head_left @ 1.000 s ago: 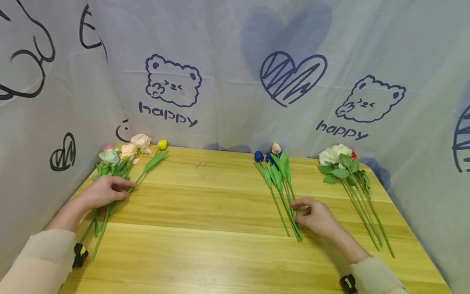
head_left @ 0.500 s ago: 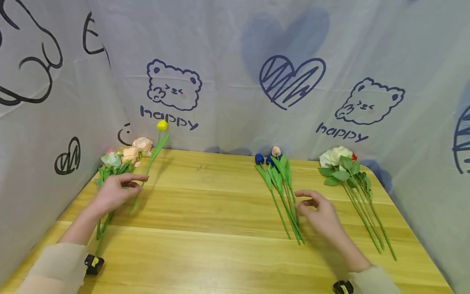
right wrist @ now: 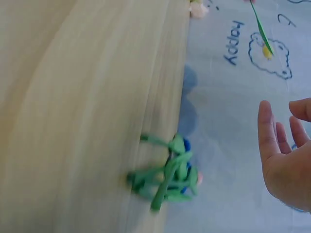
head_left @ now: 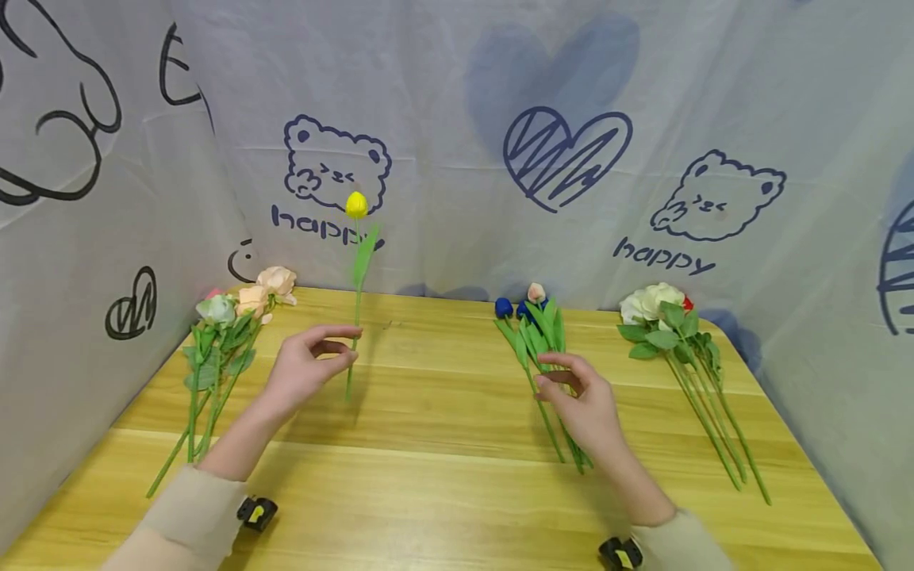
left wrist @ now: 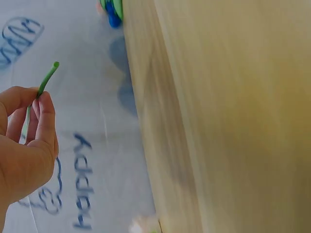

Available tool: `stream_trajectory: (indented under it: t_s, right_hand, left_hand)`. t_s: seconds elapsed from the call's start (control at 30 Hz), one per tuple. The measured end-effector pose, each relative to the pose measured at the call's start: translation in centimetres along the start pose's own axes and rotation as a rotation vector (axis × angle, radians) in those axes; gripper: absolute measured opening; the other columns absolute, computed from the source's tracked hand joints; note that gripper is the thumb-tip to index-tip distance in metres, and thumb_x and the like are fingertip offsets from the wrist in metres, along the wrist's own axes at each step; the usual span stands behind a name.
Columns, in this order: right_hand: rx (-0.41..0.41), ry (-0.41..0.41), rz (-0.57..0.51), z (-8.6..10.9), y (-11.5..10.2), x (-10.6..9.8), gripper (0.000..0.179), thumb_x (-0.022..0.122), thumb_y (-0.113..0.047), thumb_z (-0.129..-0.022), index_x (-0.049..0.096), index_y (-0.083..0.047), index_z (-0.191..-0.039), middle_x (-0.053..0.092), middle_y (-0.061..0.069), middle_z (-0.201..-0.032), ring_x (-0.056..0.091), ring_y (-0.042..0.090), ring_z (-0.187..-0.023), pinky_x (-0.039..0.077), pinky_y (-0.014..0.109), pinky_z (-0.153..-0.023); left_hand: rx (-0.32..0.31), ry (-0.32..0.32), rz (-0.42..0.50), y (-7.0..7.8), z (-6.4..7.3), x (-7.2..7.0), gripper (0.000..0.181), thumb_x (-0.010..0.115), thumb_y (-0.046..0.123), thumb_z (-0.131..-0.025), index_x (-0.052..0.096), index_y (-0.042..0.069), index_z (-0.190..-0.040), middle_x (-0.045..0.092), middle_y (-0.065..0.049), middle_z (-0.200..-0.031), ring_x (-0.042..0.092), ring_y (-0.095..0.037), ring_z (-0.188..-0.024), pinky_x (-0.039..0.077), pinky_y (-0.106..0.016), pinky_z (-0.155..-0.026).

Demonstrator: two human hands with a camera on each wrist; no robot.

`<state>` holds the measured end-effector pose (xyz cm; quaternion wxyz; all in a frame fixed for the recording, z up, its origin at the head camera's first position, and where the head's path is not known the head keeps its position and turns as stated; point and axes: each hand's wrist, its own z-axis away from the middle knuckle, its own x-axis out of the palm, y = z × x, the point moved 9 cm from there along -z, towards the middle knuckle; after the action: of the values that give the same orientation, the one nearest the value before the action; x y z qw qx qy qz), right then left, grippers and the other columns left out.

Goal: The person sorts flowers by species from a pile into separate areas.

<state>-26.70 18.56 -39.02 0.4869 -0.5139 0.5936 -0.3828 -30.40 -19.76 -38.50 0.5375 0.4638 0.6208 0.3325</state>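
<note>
And there we have it: the left hand (head_left: 307, 366) pinches the yellow tulip (head_left: 356, 205) by its stem, bloom up, above the desk (head_left: 443, 500). Over on the right, we see the right hand (head_left: 581, 403) hovering, fingers parted and holding nothing, over the blue and pink tulips (head_left: 537, 339).

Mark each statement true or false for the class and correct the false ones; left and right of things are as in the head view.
1. The left hand pinches the yellow tulip. True.
2. The white flowers lie right of the blue tulips. True.
3. The right hand grips the white flowers. False: it holds nothing.
4. The peach flowers lie towards the left of the table. True.
5. The yellow tulip lies flat on the table. False: it is held up, roughly upright.
</note>
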Motion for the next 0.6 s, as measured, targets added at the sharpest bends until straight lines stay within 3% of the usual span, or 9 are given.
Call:
stream_trajectory:
  t_s: [0.2, 0.4, 0.6]
  right_hand:
    - [-0.053, -0.072, -0.056, -0.3, -0.6, 3.3, 0.03, 0.068, 0.004, -0.097, 0.065, 0.003, -0.128, 0.059, 0.017, -0.133, 0.069, 0.015, -0.101, 0.062, 0.042, -0.085]
    - [-0.097, -0.155, -0.066, -0.3, -1.6, 6.6, 0.028, 0.072, 0.004, -0.094, 0.07, 0.0, -0.122, 0.062, 0.017, -0.13, 0.068, 0.03, -0.108, 0.063, 0.036, -0.083]
    - [-0.059, -0.209, -0.008, -0.4, -1.7, 8.8, 0.029, 0.074, 0.001, -0.093, 0.072, -0.004, -0.122, 0.066, 0.012, -0.129, 0.069, 0.033, -0.113, 0.061, 0.032, -0.086]
  left_hand:
    - [0.041, -0.02, 0.111, 1.6, -0.9, 3.9, 0.035, 0.074, 0.0, -0.094, 0.069, -0.002, -0.129, 0.068, -0.019, -0.129, 0.067, -0.011, -0.097, 0.054, -0.02, -0.076]
    - [0.058, -0.031, 0.209, 3.5, -1.6, 7.0, 0.035, 0.074, -0.003, -0.092, 0.069, -0.001, -0.127, 0.067, -0.017, -0.129, 0.066, -0.017, -0.1, 0.054, -0.02, -0.075]
    - [0.095, -0.049, 0.281, 5.5, -1.9, 9.5, 0.035, 0.074, -0.002, -0.092, 0.068, -0.003, -0.127, 0.066, -0.016, -0.129, 0.065, -0.022, -0.103, 0.053, -0.022, -0.074]
